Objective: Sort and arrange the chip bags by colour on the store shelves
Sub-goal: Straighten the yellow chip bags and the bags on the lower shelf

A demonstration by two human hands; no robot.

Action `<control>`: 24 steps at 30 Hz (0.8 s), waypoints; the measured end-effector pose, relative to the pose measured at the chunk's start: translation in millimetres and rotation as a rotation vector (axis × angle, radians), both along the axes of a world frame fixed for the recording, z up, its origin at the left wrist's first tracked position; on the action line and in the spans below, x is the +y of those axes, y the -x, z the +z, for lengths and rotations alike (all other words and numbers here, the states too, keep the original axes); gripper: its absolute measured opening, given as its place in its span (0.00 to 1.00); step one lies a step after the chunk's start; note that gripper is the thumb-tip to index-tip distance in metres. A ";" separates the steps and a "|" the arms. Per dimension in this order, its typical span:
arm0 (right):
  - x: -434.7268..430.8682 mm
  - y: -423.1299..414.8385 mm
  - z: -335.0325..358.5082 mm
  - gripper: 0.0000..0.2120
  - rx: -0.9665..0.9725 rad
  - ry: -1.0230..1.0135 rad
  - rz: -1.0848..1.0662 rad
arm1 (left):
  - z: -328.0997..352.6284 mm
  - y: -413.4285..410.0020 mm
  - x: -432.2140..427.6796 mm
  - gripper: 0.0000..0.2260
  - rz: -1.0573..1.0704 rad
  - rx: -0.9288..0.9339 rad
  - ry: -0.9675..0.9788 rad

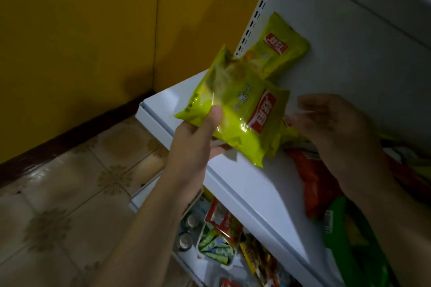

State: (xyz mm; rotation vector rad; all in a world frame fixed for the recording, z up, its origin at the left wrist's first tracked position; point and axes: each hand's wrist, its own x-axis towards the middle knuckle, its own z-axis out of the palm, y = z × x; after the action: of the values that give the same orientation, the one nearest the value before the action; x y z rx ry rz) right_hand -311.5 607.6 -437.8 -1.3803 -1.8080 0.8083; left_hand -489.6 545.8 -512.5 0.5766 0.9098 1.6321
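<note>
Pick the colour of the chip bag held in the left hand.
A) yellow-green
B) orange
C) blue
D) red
A: the left hand has its grip, thumb on top, on a yellow-green chip bag that bears only a small red logo patch. It is the same colour as the leaning bag against the shelf's back panel behind it.

A white shelf (235, 184) is carrying a yellow-green chip bag (282, 53) sitting at its back, while a red bag (317, 184) and a green bag (342, 240) are lying further right.
</note>
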 end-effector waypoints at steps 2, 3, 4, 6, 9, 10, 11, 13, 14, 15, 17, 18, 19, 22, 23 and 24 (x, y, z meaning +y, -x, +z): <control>1.9 1.7 0.4 0.23 -0.035 0.060 0.018 | -0.6 5.9 -5.1 0.12 -0.044 -0.039 -0.003; 3.6 3.2 -0.8 0.24 -0.024 0.128 0.034 | -3.1 7.9 -7.0 0.14 -0.050 -0.042 -0.001; 5.9 4.7 -2.5 0.21 -0.001 0.190 0.055 | -4.2 9.0 -8.8 0.16 -0.059 -0.050 -0.002; 14.1 8.6 -5.8 0.12 0.001 0.219 0.053 | -7.5 11.2 -12.3 0.16 -0.069 -0.065 0.008; 46.9 18.1 -5.0 0.05 -0.008 0.129 -0.064 | -13.2 17.8 -12.2 0.15 -0.045 -0.119 0.048; 62.2 23.4 -2.8 0.04 0.010 0.119 -0.113 | -13.9 20.8 -11.0 0.17 -0.039 -0.165 0.048; 79.6 29.7 -0.7 0.03 0.030 0.125 -0.159 | -13.3 23.8 -9.2 0.19 -0.026 -0.228 0.048; 112.8 41.8 -2.7 0.05 0.049 0.103 -0.220 | -12.1 29.3 -4.0 0.20 0.019 -0.348 0.059; 128.0 48.9 -6.5 0.05 0.047 0.075 -0.226 | -10.8 31.0 -0.8 0.19 0.044 -0.381 0.068; 142.4 56.3 -11.7 0.10 0.045 0.056 -0.229 | -8.8 31.9 2.5 0.19 0.070 -0.388 0.073; 167.5 68.3 -22.6 0.24 0.128 0.109 -0.224 | -4.7 31.5 9.0 0.16 0.133 -0.330 0.086; 181.3 72.3 -27.6 0.28 0.189 0.181 -0.238 | -2.6 31.3 11.4 0.14 0.164 -0.297 0.099; 194.8 74.6 -32.0 0.31 0.237 0.265 -0.247 | -0.7 31.8 13.1 0.14 0.183 -0.282 0.110; 232.5 63.0 -52.1 0.39 0.238 0.389 -0.286 | 0.2 35.4 15.9 0.11 0.189 -0.274 0.136; 237.2 62.1 -56.2 0.40 0.239 0.394 -0.322 | -1.5 36.9 15.8 0.10 0.191 -0.257 0.144; 244.7 58.0 -62.5 0.38 0.243 0.384 -0.351 | -3.1 37.9 15.1 0.09 0.194 -0.228 0.154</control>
State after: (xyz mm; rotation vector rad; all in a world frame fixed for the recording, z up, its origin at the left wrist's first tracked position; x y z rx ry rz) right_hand -369.5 852.3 -500.3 -1.6958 -1.2191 1.1124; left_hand -527.5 560.9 -515.6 0.1951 0.9325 1.7411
